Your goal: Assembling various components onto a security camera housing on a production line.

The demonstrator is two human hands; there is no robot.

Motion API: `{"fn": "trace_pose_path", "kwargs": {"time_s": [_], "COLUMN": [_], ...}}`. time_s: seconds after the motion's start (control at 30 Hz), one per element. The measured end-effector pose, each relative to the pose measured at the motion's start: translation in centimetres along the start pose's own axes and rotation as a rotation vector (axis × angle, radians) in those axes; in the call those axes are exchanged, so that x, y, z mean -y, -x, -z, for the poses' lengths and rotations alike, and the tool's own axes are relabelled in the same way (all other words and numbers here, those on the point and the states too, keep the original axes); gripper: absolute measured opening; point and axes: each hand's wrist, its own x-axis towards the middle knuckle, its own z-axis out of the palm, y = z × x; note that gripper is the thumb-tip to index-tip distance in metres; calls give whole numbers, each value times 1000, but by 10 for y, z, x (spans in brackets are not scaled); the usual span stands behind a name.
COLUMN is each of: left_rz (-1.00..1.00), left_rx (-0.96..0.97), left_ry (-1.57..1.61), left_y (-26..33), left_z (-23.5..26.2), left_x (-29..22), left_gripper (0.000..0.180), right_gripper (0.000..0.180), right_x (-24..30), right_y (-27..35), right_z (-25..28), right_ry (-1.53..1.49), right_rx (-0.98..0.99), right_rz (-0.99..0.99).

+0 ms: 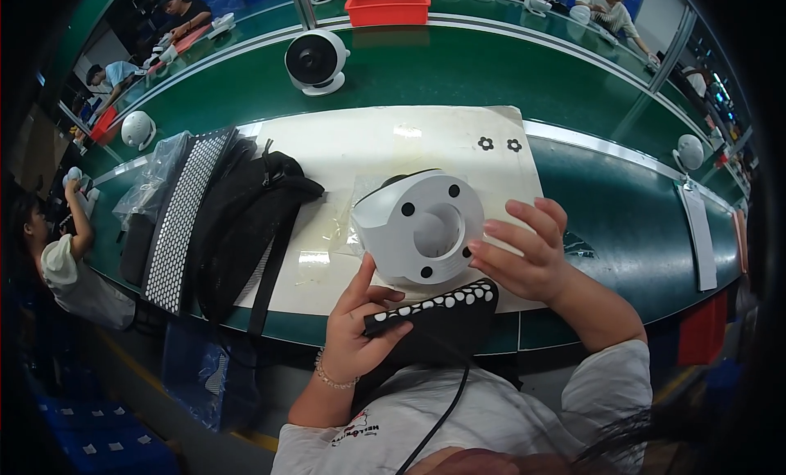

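Observation:
A white device (379,227) lies on a cream mat in front of me, its round base turned up toward me. Around the ring, which has a hollow centre, sit several round black pads (408,209). My left hand (354,334) grips a black sheet with white round spots (434,305) below the base, its index finger pointing up to the device's near-left edge. Part of the sheet is bent down toward my lap. My right hand (524,254) is at the base's right rim, fingers stretched and apart, fingertips at a black pad there.
To the left lie a black fabric bag (246,221), a white-spotted black sheet (187,221) and clear plastic wrap (151,184). Two black flower-shaped pieces (500,145) are on the mat. Beyond stand a round white device (316,62) and a red bin (387,8). Other people work nearby.

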Motion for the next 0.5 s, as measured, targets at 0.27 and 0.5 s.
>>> {"fn": "trace_pose_path", "kwargs": {"time_s": [0.27,0.5], "left_rz": [-19,-100], "left_rx": [17,69], "left_ry": [5,-26], "left_y": [-2,-2], "left_z": [-3,1], "left_x": [-1,3], "left_gripper": [22,30], "right_gripper": [60,30], "right_x": [0,0], "right_y": [2,-15], "right_z": [-2,-2], "right_ry": [-1356,-1638], "right_rx": [311,247], "right_rz": [-1150,-1369]}}
